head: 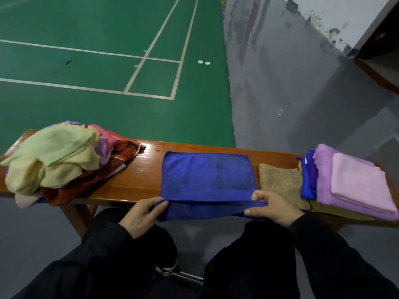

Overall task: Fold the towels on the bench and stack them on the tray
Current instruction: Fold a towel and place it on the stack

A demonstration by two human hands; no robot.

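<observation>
On the right end of the glossy wooden surface [149, 169] I've got a folded stack of purple and blue towels [349, 186] done; the crumpled pastel-and-red pile [60, 160] on the left remains. My left hand [142, 214] and right hand [274, 207] each pinch the near edge of the flat royal-blue microfibre towel [207, 175], mid-surface.

One bench [138, 169], one blue towel [207, 175] spread at centre, one heap [58, 160] at left, one folded stack [349, 184] at right, two hands, left [140, 216] and right [272, 208], two white caps [204, 62] on the floor at upper centre.
</observation>
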